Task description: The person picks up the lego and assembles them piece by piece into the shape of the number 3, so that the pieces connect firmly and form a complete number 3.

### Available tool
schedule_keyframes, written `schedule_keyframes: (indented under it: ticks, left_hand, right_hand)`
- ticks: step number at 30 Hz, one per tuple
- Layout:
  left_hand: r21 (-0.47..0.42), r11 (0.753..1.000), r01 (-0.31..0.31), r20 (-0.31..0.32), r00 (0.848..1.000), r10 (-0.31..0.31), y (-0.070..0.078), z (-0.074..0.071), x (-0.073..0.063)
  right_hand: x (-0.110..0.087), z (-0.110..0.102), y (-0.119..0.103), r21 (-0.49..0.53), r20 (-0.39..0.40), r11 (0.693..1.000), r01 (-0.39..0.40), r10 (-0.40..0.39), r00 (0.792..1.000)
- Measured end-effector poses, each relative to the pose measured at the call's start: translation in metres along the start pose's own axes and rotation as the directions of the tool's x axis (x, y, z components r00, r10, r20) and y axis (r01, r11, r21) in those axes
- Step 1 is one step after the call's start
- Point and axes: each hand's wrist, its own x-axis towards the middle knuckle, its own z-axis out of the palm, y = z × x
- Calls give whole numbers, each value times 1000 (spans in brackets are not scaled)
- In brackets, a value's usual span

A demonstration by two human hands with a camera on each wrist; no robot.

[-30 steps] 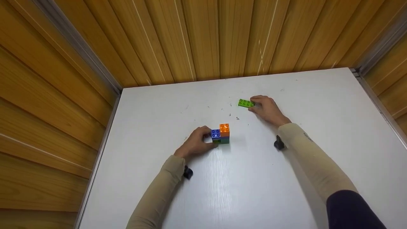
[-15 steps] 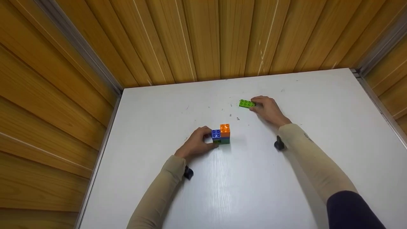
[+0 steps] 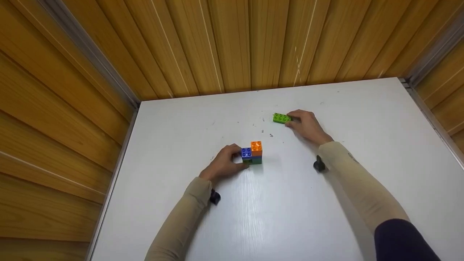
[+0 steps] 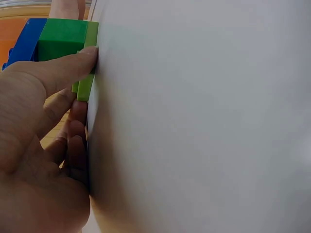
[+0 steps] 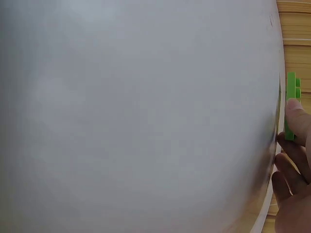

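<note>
A stack of toy building bricks stands on the white table. Its orange brick rises on the right, beside the bare studs of a blue brick. Below these, the left wrist view shows a green brick and a flat lime-green brick against the tabletop. My left hand grips the stack low on its left side, thumb in front. Farther back, my right hand pinches the right end of another flat lime-green brick, studs up, close over the table. Its fingers hide that end.
Wood-patterned panels rise behind the table, with another panelled wall along the left. Small dark marks dot the tabletop between the two hands.
</note>
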Motion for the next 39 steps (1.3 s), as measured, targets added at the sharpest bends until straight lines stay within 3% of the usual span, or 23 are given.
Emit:
schedule_keyframes:
  ticks: [20,29,39]
  left_hand:
    - [4,999,-33,5,999,33,0,0,-1]
    - [6,999,-37,7,999,37,-1,-1,0]
    - [-1,999,-42,9,999,42,0,-1,1]
  right_hand:
    - [-10,-10,-16,22,-20,1000,-19,19,1000]
    - [-12,-14,-28,-23,3,996,-84,84,996]
    - [-13,-17,-34,-60,-15,998,-1,0,1000]
